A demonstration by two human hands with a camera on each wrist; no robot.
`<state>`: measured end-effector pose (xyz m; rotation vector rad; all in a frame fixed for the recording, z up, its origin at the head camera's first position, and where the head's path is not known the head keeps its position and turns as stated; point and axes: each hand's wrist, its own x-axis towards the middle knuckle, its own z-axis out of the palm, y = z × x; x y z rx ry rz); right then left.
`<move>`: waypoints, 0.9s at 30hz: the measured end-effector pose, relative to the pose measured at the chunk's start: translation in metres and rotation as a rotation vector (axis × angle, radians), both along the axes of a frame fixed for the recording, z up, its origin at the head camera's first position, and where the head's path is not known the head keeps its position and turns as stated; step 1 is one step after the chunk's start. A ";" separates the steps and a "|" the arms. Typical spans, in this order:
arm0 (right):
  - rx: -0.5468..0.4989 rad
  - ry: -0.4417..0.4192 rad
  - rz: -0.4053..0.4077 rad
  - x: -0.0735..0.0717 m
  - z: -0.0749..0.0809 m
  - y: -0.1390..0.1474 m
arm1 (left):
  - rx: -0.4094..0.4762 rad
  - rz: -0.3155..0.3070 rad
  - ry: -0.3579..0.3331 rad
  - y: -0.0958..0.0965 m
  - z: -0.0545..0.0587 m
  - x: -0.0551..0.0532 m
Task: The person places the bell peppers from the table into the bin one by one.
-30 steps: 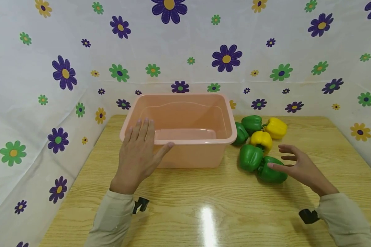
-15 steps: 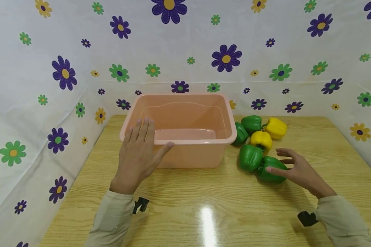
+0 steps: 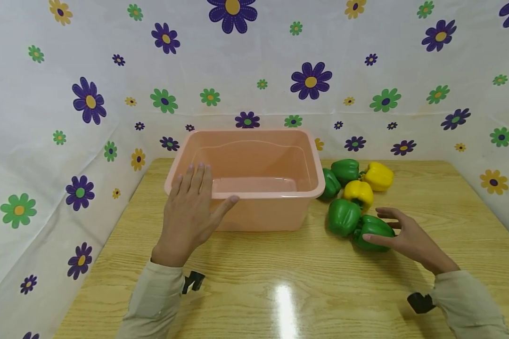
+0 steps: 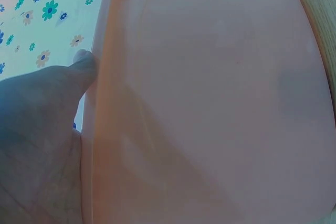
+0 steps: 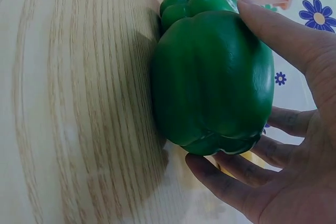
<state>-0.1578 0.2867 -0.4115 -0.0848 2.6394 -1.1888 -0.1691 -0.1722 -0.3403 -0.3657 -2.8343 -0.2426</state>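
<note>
My left hand (image 3: 185, 219) lies with straight fingers over the front left rim of a pink plastic tub (image 3: 258, 214). In the left wrist view, the thumb (image 4: 84, 64) is at the tub's rim (image 4: 100, 40). My right hand (image 3: 413, 240) is spread around the nearest green bell pepper (image 3: 371, 226), thumb on the near side and fingers beyond it. From the right wrist, that green pepper (image 5: 210, 77) lies on the table; the thumb tip overlaps its upper edge, and the loosely bent fingers (image 5: 226, 182) stand around its end without closing.
Beside the pepper lie another green pepper (image 3: 343, 217), two yellow peppers (image 3: 358, 192) and further green ones (image 3: 345, 170), close to the tub's right side. A wooden table (image 3: 246, 273) bears everything. Flower-patterned white cloth (image 3: 258, 56) hangs behind and at both sides.
My right hand has lowered slightly and moved left, so its thumb and fingers now reach further over the nearest green pepper. The left hand and the tub have stayed put.
</note>
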 end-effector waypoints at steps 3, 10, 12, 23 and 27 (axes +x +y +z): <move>0.002 0.000 0.005 0.000 -0.001 0.000 | -0.006 0.003 -0.007 0.000 0.000 0.000; 0.003 0.006 0.015 0.002 -0.002 -0.001 | -0.010 0.003 -0.010 -0.001 0.000 0.000; 0.001 0.009 0.019 0.002 -0.002 0.000 | -0.012 0.003 -0.009 -0.001 0.000 0.000; 0.018 0.016 0.046 0.003 -0.001 0.001 | -0.009 -0.010 0.029 0.000 -0.001 -0.001; 0.026 0.010 0.049 0.003 -0.001 0.000 | -0.013 -0.006 0.017 -0.001 -0.001 -0.001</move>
